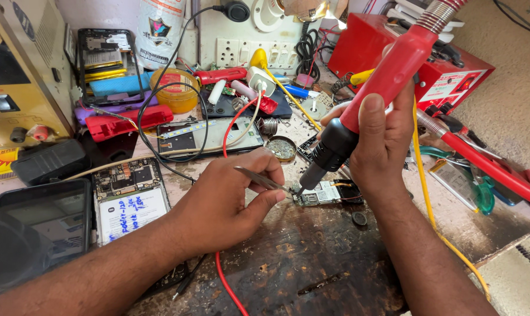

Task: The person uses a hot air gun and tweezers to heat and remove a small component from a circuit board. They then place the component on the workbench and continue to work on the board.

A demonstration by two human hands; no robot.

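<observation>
The right hand (387, 140) is clenched around a red hot-air gun (364, 99), its black nozzle aimed down at a small circuit board (323, 193) lying on the scorched bench (311, 263). The left hand (230, 199) pinches tweezers (262, 178), tips touching the board's left edge, just beside the nozzle. To do this well, I judge the nozzle should hover near the part without touching, while the tweezers stay steady and light. The board sits between both hands.

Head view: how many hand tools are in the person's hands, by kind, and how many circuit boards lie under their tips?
Hot-air rework handle, in the right hand: 1
Tweezers, in the left hand: 1
Small circuit board: 1
Total: 3
</observation>
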